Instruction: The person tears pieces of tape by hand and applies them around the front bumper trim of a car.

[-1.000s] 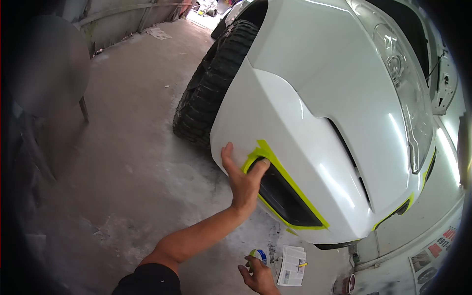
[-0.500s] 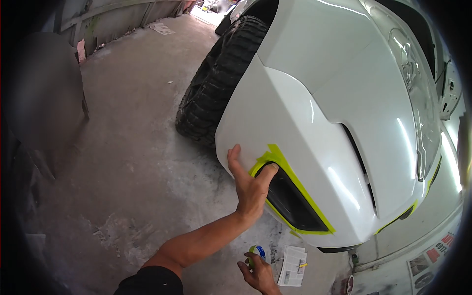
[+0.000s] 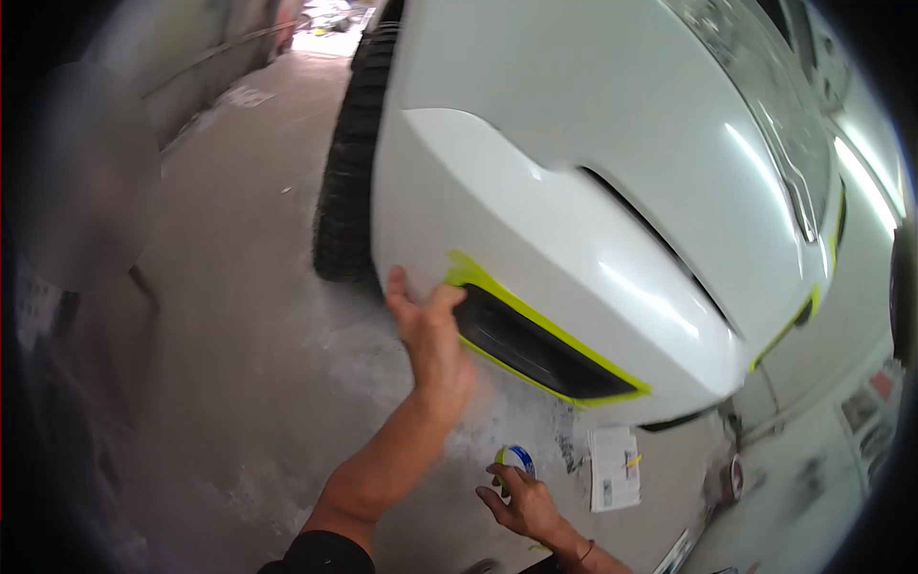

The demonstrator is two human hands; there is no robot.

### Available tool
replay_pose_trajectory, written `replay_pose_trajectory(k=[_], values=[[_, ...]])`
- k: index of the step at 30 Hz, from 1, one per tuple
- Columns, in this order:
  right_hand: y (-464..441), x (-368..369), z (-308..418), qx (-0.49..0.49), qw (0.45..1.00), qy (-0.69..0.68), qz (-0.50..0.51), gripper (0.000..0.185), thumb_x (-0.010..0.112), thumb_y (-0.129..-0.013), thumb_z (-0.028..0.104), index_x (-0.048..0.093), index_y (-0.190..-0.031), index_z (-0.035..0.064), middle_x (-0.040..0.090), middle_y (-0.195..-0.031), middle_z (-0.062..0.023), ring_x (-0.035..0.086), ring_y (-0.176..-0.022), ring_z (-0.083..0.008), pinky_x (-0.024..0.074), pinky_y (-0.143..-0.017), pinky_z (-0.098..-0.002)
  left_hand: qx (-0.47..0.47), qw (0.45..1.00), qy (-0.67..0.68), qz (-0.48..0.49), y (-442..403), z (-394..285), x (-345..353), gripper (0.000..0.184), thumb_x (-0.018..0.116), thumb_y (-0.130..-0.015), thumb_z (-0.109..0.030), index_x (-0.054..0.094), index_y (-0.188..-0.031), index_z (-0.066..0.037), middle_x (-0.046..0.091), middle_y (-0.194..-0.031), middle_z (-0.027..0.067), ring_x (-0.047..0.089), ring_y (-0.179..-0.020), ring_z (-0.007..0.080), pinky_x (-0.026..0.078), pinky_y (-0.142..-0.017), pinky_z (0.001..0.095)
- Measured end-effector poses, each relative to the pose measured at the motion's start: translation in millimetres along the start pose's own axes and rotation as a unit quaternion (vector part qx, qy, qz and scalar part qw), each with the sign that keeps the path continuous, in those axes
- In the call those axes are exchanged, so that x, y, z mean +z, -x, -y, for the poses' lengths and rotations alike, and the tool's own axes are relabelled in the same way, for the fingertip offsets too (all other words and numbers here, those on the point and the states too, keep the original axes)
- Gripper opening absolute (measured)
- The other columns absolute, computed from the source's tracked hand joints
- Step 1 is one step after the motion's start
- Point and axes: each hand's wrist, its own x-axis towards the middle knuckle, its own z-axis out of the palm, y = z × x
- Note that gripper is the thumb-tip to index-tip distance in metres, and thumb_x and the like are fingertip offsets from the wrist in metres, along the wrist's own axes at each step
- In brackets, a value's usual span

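Observation:
A white car bumper (image 3: 535,239) fills the middle of the view, with a long black inset (image 3: 535,349) edged by yellow-green masking tape (image 3: 555,325). My left hand (image 3: 430,335) is at the inset's left end, thumb against the tape near the upper corner and the other fingers spread on the bumper's outer edge. It is slightly blurred and grips nothing. Lower down, my right hand (image 3: 524,502) holds a roll of masking tape (image 3: 519,457) with a blue inner ring, its fingers hooked around the near side.
A black knobbly tyre (image 3: 349,191) stands behind the bumper's left side. Newspaper (image 3: 614,469) with a small yellow piece on it lies on the concrete floor (image 3: 239,383). More tape edges an opening (image 3: 803,311) at the bumper's far right. A blurred dark shape stands at left.
The view has turned, and the bumper appears closer and shifted left. My left hand stays at the inset's upper left corner; my right hand still holds the roll below.

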Motion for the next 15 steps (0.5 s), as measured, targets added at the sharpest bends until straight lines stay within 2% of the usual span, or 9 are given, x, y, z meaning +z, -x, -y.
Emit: replay_pose_trajectory(k=[5,7,8,10,11,12,13,14,15], values=[[5.6,-0.5,-4.6,-0.056,0.998,0.004,0.015,0.039,0.072,-0.090,0.024,0.057,-0.119,0.0019,0.069,-0.084,-0.0187,0.069,-0.069,-0.0374,0.0562,-0.063,-0.0443,0.045,0.998,-0.037,0.023,-1.8,11.0,-5.1,0.079,0.058,-0.084,-0.004,0.019,-0.153,0.000,0.034,-0.149,0.0159,0.036,-0.136,0.0257,0.028,-0.114,0.0355],[11.0,0.6,-11.5,-0.053,0.998,0.019,0.017,0.043,0.071,-0.091,0.023,0.055,-0.123,0.0005,0.068,-0.081,-0.0189,0.069,-0.068,-0.0385,0.0558,-0.062,-0.0451,0.128,0.988,-0.084,-0.008,1.4,25.4,-7.0,0.076,0.055,-0.088,-0.007,0.017,-0.153,-0.001,0.026,-0.154,0.0174,0.029,-0.141,0.0280,0.024,-0.117,0.0358],[13.0,-2.1,-12.1,-0.059,0.997,0.046,0.031,0.046,0.069,-0.091,0.022,0.053,-0.128,-0.0009,0.068,-0.077,-0.0190,0.068,-0.067,-0.0396,0.0555,-0.062,-0.0459,0.125,0.988,-0.092,0.001,1.0,36.8,-14.3,0.076,0.055,-0.088,-0.007,0.017,-0.153,-0.001,0.026,-0.154,0.0174,0.029,-0.141,0.0280,0.024,-0.117,0.0358],[16.6,-15.1,3.1,-0.024,0.999,0.039,0.021,0.052,0.069,-0.091,0.021,0.049,-0.133,-0.0023,0.067,-0.074,-0.0196,0.068,-0.066,-0.0408,0.0552,-0.061,-0.0462,0.368,0.882,-0.293,0.023,-4.4,57.3,-34.3,0.075,0.054,-0.091,-0.016,0.014,-0.154,-0.002,0.012,-0.160,0.0206,0.016,-0.148,0.0328,0.017,-0.121,0.0437],[17.3,-22.3,9.5,0.003,0.999,0.039,0.020,0.058,0.069,-0.091,0.020,0.045,-0.138,-0.0036,0.067,-0.071,-0.0201,0.067,-0.065,-0.0421,0.0549,-0.061,-0.0465,0.367,0.882,-0.295,0.029,-9.0,56.8,-37.0,0.075,0.054,-0.091,-0.016,0.014,-0.154,-0.002,0.012,-0.160,0.0206,0.016,-0.148,0.0328,0.017,-0.121,0.0437],[19.9,-26.3,9.9,0.006,0.999,0.035,0.016,0.058,0.069,-0.091,0.020,0.045,-0.138,-0.0036,0.067,-0.071,-0.0201,0.067,-0.065,-0.0421,0.0549,-0.061,-0.0465,0.530,0.770,-0.338,0.106,-13.8,54.6,-40.7,0.077,0.054,-0.092,-0.022,0.013,-0.154,-0.003,0.006,-0.160,0.0223,0.010,-0.150,0.0355,0.013,-0.121,0.0489],[24.3,-28.2,10.1,0.017,1.000,0.015,0.019,0.061,0.068,-0.091,0.021,0.043,-0.141,-0.0045,0.066,-0.070,-0.0206,0.066,-0.064,-0.0423,0.0544,-0.060,-0.0469,0.668,0.623,-0.365,0.180,-15.2,54.2,-44.5,0.078,0.054,-0.093,-0.027,0.011,-0.154,-0.003,0.000,-0.161,0.0239,0.004,-0.151,0.0381,0.010,-0.121,0.0542],[28.0,-30.3,10.7,0.029,0.999,-0.005,0.021,0.063,0.067,-0.091,0.021,0.042,-0.143,-0.0055,0.066,-0.069,-0.0210,0.065,-0.062,-0.0425,0.0539,-0.059,-0.0473,0.665,0.622,-0.367,0.188,-13.8,55.7,-47.4,0.078,0.054,-0.093,-0.027,0.011,-0.154,-0.003,0.000,-0.161,0.0239,0.004,-0.151,0.0381,0.010,-0.121,0.0542],[30.9,-35.5,12.2,0.034,0.999,-0.012,0.018,0.063,0.067,-0.091,0.021,0.042,-0.143,-0.0055,0.066,-0.069,-0.0210,0.065,-0.062,-0.0425,0.0539,-0.059,-0.0473,0.677,0.590,-0.384,0.215,-10.9,56.9,-51.0,0.080,0.055,-0.094,-0.032,0.011,-0.154,-0.002,-0.001,-0.162,0.0252,0.000,-0.152,0.0391,0.008,-0.120,0.0572]])
